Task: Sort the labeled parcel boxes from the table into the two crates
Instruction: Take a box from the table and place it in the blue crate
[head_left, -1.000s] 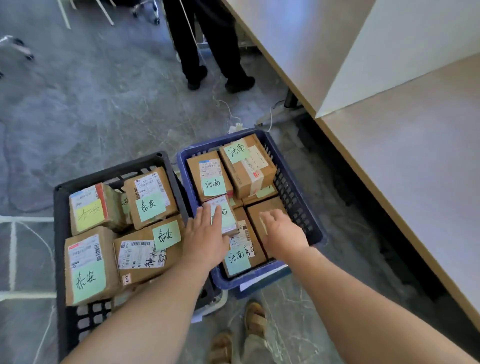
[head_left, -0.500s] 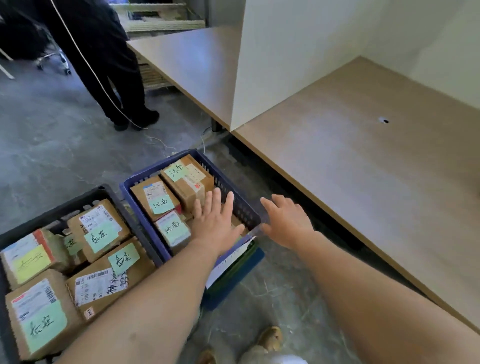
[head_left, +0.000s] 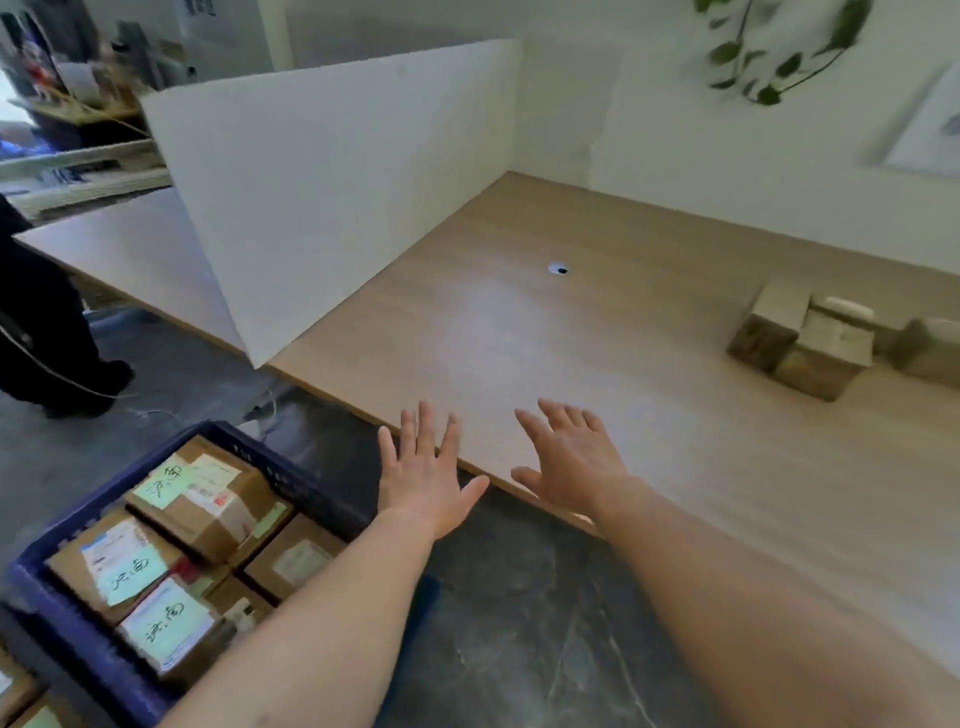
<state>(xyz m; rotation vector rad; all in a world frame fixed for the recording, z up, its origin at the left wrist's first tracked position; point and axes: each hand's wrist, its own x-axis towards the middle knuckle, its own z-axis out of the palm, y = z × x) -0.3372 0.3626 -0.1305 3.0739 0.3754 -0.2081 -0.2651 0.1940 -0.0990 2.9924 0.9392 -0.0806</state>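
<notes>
The blue crate (head_left: 291, 470) stands on the floor at the lower left, filled with several brown parcel boxes (head_left: 202, 501) that carry green handwritten labels. A corner of another box shows at the bottom left edge. My left hand (head_left: 426, 473) is empty with its fingers spread, over the table's near edge just right of the crate. My right hand (head_left: 571, 457) is also empty and spread, above the table surface. A few brown parcel boxes (head_left: 800, 340) lie on the wooden table (head_left: 519, 322) at the far right, blurred.
A white divider panel (head_left: 311, 208) stands upright on the table to the left. A small cable hole (head_left: 558, 269) sits mid-table. A person in dark trousers (head_left: 47, 322) stands at the far left on the grey floor. A plant (head_left: 769, 47) hangs on the wall.
Both hands have lifted out of the blue crate and moved right and up toward the table. The view has swung from the crates to the table, bringing the boxes on it into sight.
</notes>
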